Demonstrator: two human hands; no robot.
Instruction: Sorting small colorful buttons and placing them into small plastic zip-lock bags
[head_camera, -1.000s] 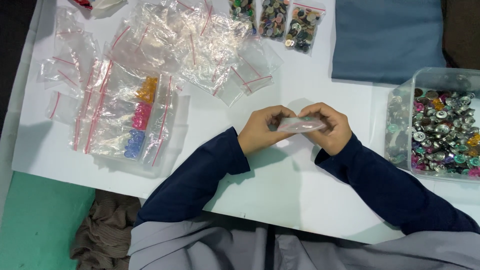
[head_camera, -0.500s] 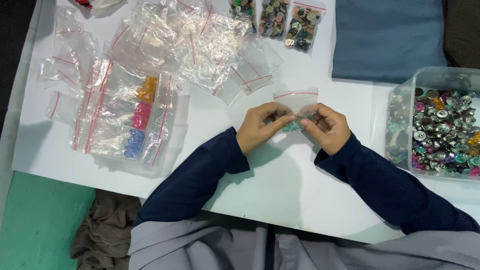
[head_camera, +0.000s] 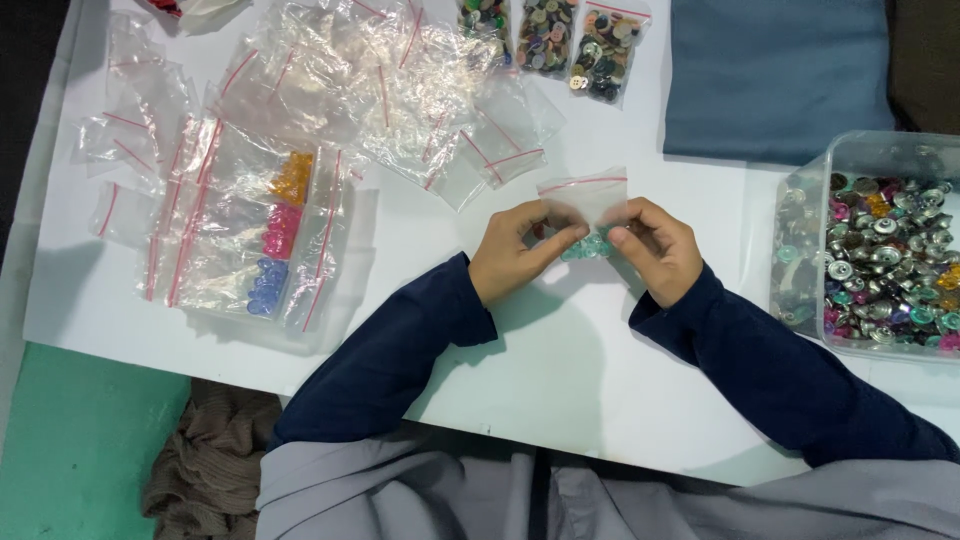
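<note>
Since a second ago the small clear bag (head_camera: 585, 205) has turned from lying flat and crosswise between the hands to standing upright, its red-striped mouth now at the top and its few pale teal buttons (head_camera: 588, 245) gathered at the bottom; since half a second ago it has hardly shifted. Both hands sit where they were, just above the white bench (head_camera: 560, 370) at its middle.

Left hand (head_camera: 512, 255) pinches the bag's lower left side with thumb and forefinger, the other fingers curled under. Right hand (head_camera: 660, 250) grips the lower right side the same way, its fingertips meeting the teal buttons through the plastic. Dark blue sleeves cover both forearms.

Near the right hand, at the bench's right edge, stands a clear plastic tub (head_camera: 870, 250) heaped with mixed metal and coloured buttons. Beyond the bag lies a loose pile of empty clear bags (head_camera: 380, 80) with red strips. Further left, filled bags hold yellow (head_camera: 293, 178), pink (head_camera: 281, 228) and blue buttons (head_camera: 266, 285). Along the far edge lie three bags of mixed buttons (head_camera: 550, 35), and beside them a folded blue cloth (head_camera: 780, 75).
</note>
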